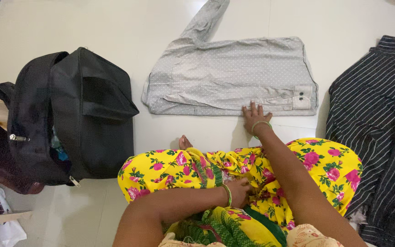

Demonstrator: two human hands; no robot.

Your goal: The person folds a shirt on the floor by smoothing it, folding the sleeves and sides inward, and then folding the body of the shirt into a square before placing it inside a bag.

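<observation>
Pale tiled floor (pixel 115 27); right hand (pixel 255 116) spread flat, pinning folded grey dotted shirt (pixel 234 77) so folds hold; left hand (pixel 239 192) loosely curled in lap, empty; black bag (pixel 78 114) alongside.

Single head-worn view, looking steeply down and forward from close above the seated person's lap onto the white floor (pixel 115 27) ahead.

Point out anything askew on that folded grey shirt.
One sleeve of the grey dotted shirt sticks out diagonally past the folded body, unfolded. The rest lies flat, with the right hand on its near edge. The left hand rests in the lap.
</observation>
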